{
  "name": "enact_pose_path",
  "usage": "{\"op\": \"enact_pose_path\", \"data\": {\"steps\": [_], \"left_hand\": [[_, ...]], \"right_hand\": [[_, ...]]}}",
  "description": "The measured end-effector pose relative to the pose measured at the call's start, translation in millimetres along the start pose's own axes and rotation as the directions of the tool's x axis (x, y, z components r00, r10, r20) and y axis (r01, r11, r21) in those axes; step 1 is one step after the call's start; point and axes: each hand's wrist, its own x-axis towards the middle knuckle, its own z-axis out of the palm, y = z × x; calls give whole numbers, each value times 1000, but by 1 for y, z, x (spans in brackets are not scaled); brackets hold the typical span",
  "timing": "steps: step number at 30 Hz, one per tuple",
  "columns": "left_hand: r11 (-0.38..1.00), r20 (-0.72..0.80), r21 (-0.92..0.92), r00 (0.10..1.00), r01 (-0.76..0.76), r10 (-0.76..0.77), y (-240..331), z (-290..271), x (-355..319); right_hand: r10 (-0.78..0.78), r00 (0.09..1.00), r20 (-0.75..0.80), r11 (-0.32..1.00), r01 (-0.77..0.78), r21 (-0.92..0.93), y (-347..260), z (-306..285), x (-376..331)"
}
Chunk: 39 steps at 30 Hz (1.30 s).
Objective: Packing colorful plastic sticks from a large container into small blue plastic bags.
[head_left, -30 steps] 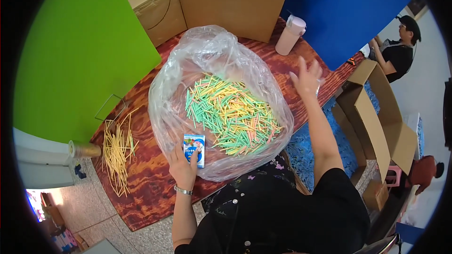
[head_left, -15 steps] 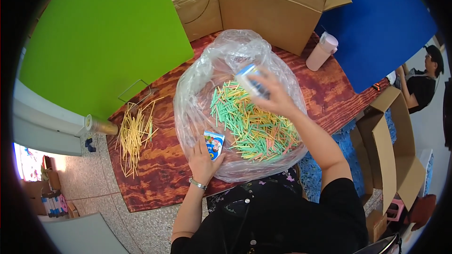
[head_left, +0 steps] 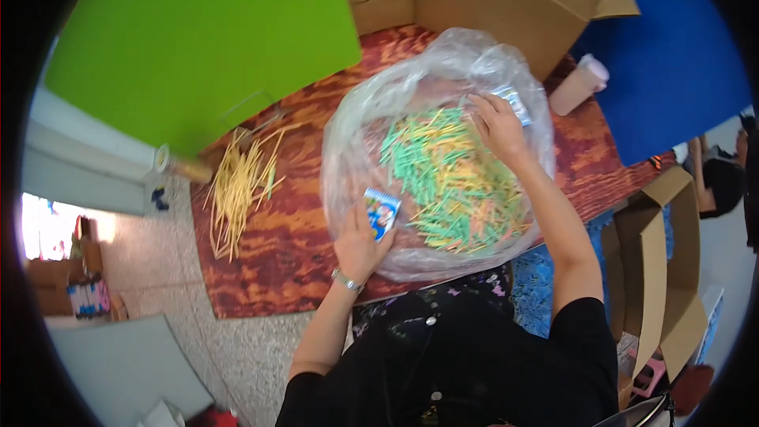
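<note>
A large clear plastic bag (head_left: 341, 138), spread wide, lies on the table around a heap of short green, yellow and pink sticks (head_left: 455, 182). At the heap's near left edge, my left hand (head_left: 360, 247) grips a small blue-and-white printed packet (head_left: 384, 215) between thumb and fingers. My right hand (head_left: 500, 128) is over the far right part of the heap, fingers stretched out with nothing visible in them. A second blue-and-white packet (head_left: 515, 106) lies just beyond that hand by the bag's far right side, partly covered by it.
Long thin yellow sticks (head_left: 237, 190) lie in a loose bundle on the red-brown wood-patterned table (head_left: 296, 229). A pink bottle (head_left: 579, 85) stands at the far right. Cardboard boxes (head_left: 490, 12) rise behind the bag; an open carton (head_left: 656, 261) is at right. Another person (head_left: 719, 182) is partly visible.
My right hand has moved away and to the right, and the packet it carried now lies beside it, apparently let go. The whole view has shifted; my left hand keeps its packet.
</note>
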Motion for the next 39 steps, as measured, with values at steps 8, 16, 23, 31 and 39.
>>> {"op": "enact_pose_path", "data": {"steps": [8, 16, 23, 31, 39], "left_hand": [[984, -209, -164, 978, -63, 28, 1, 11, -8], [974, -126, -223, 992, -46, 18, 0, 7, -17], [970, -65, -243, 998, -3, -13, -2, -1, -13], [891, -94, -450, 995, -66, 26, -13, -18, 3], [590, 310, -779, 948, 211, 71, -2, -17, 10]], "right_hand": [[-146, 887, 438, 966, 33, 255, -152, 51, -50], [-171, 885, 433, 905, -33, 424, -149, 73, -59], [-337, 902, 271, 937, 292, 194, -153, 57, -63], [-293, 952, 88, 848, 216, 484, -167, 8, -55], [-291, 901, 323, 800, 44, 598, -156, -16, -61]]}}
